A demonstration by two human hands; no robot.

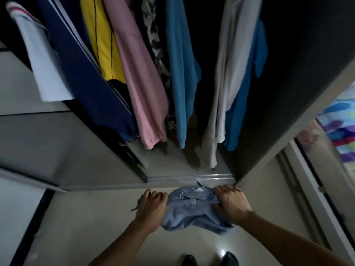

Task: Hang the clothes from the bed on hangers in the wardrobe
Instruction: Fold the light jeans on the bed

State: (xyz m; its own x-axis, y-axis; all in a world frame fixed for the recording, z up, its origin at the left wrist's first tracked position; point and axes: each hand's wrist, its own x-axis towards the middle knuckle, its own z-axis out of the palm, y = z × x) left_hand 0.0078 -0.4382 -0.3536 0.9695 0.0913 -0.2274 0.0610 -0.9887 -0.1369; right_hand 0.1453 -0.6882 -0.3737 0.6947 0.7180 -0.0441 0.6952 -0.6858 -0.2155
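A pale blue garment (192, 212) with a drawstring hangs bunched between my two hands, in front of the open wardrobe. My left hand (151, 205) grips its left side; a dark hanger tip (135, 207) seems to stick out beside that hand. My right hand (230, 201) grips the garment's right side with curled fingers. Inside the wardrobe hang several clothes: a white shirt (40, 60), a navy jacket (82, 73), a yellow top (101, 39), a pink garment (140, 79), a blue top (180, 73), a grey garment (228, 73) and another blue one (247, 96).
The wardrobe's sliding door (57, 143) stands at the left, its dark side wall (297, 83) at the right, the floor track (192, 178) just ahead of my hands. A colourful bedsheet (340, 129) shows at the far right. My shoes (209, 260) stand on the pale floor.
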